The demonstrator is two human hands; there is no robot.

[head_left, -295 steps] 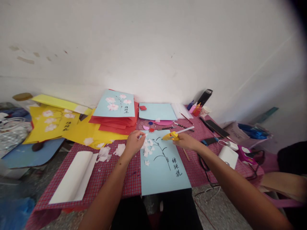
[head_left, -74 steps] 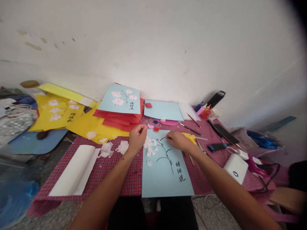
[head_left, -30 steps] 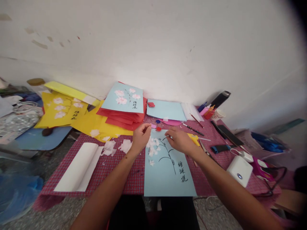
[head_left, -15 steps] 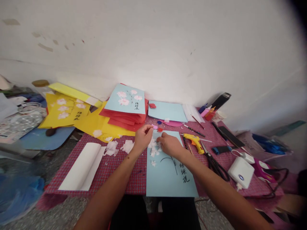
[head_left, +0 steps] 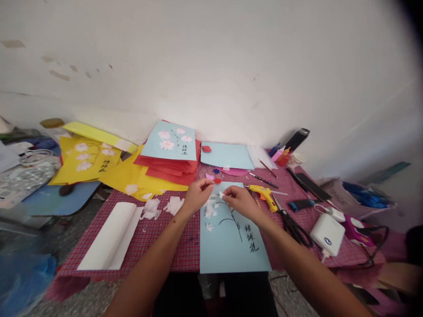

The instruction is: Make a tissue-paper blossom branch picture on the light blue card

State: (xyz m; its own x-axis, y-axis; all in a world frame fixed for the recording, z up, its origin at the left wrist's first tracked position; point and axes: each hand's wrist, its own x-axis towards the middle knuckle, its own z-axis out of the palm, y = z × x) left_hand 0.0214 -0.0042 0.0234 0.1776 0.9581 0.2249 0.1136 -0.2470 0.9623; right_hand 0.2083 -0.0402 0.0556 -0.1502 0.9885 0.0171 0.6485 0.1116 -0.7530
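Note:
A light blue sheet of paper [head_left: 216,253] lies on the checked tablecloth in front of me, with drawn dark stems and black lettering. Small white paper flowers [head_left: 210,209] cluster on its upper left part. Over that cluster, my right hand [head_left: 239,200] pinches a small white paper piece [head_left: 221,194] between thumb and fingers. My left hand [head_left: 199,193] is closed in a pinch just left of it, above the sheet's upper left edge; what its fingertips hold, if anything, is too small to make out. The hands are slightly apart.
Left of the sheet lie torn white paper scraps [head_left: 173,205] and a folded white sheet [head_left: 107,235]. Finished flower pictures [head_left: 170,141] rest on red and yellow paper behind. To the right are a yellow glue gun [head_left: 262,193], black scissors [head_left: 294,226] and a white box with a cable [head_left: 328,233].
My right hand has lifted off the paper flowers and moved slightly right, and a white paper piece now shows in its fingers. My left hand has come down a little. The view has shifted slightly.

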